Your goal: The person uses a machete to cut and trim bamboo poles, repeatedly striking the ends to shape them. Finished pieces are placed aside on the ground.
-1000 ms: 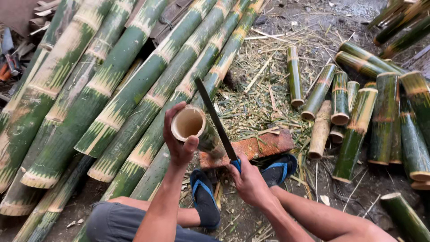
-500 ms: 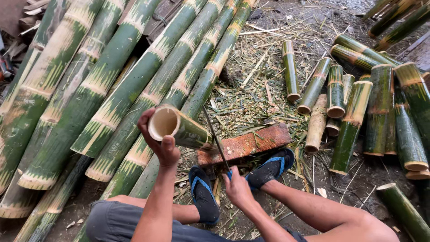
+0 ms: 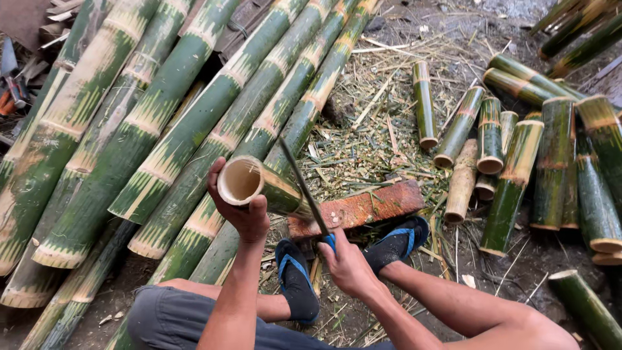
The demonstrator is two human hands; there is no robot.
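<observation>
Bamboo piece [image 3: 262, 188] rests tilted on the reddish wood block [image 3: 363, 207], gripped at its open end by the left hand [image 3: 241, 207]. The right hand [image 3: 346, 266], closed on the knife [image 3: 304, 188], holds the blade against it; a glancing stroke could slip toward those fingers or the sandalled feet [image 3: 395, 241] just below.

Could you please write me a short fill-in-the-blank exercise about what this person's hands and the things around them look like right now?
1. The left hand grips a short, hollow piece of ____ by its open end.
2. The right hand holds a long knife by its ____ handle.
3. The far end of the held piece rests on a reddish wooden ____.
4. Both feet wear blue and black ____.

Missing words: bamboo; blue; block; sandals.
</observation>
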